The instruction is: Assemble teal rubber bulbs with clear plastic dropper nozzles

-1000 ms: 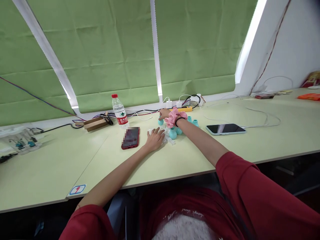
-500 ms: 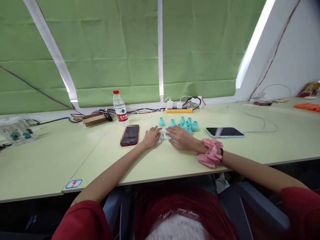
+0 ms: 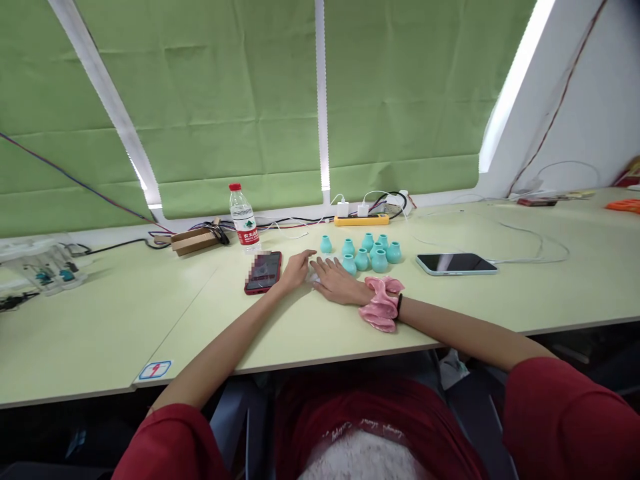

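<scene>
My left hand (image 3: 295, 270) lies on the pale green desk (image 3: 310, 327), fingers stretched toward a small clear plastic piece (image 3: 315, 275) between both hands. My right hand (image 3: 338, 283) rests flat beside it, fingers spread and pointing left, touching that clear piece; a pink scrunchie (image 3: 380, 303) sits on its wrist. Several small teal vases (image 3: 373, 252) stand in a cluster just behind the right hand. A red phone (image 3: 263, 271) lies directly left of my left hand.
A water bottle (image 3: 243, 219) with a red cap stands behind the red phone. A yellow power strip (image 3: 359, 219) with chargers and cables runs along the window. A light blue phone (image 3: 456, 263) lies to the right. Clear bags (image 3: 43, 270) sit far left.
My right hand has drawn back from the far vases to the desk next to my left hand, then slid slightly left. The left hand has stayed nearly in place.
</scene>
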Motion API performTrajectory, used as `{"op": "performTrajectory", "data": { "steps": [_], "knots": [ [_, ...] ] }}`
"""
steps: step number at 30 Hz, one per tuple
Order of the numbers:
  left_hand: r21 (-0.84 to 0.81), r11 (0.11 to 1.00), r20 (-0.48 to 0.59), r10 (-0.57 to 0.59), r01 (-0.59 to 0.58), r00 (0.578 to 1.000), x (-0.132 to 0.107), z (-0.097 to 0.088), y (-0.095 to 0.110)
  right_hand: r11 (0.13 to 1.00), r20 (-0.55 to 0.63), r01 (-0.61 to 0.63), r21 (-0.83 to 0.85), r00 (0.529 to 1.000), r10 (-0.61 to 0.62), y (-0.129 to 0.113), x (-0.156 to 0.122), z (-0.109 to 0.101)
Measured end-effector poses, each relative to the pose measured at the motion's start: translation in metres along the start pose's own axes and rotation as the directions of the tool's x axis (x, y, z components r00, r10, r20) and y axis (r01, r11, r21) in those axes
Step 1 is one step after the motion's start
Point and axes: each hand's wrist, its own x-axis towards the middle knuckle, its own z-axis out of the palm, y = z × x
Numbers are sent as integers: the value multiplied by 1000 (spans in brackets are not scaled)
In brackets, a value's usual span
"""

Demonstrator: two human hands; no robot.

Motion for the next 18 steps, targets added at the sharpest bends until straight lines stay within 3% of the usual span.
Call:
{"op": "performTrajectory", "data": {
  "steps": [2, 4, 9, 15, 18],
  "knots": [
    [17, 1000, -70, -23, 24, 997, 1, 0, 2, 1000, 37, 1, -15, 999, 0, 1, 2, 1],
    [78, 997, -56, -24, 28, 998, 1, 1, 5, 999, 46, -13, -36, 999, 15, 3, 3, 1],
    [130, 990, 199, 29, -56, 980, -3, 4, 9, 992, 36, -94, -82, 995, 97, 4, 2, 1],
    [176, 984, 62, -44, 33, 997, -2, 5, 10, 990, 36, -111, -82, 993, 114, 7, 4, -1],
    [254, 964, 72, -105, 84, 992, -1, 8, 8, 984, 66, -159, -79, 984, 164, 9, 8, -1]
  ]
}}
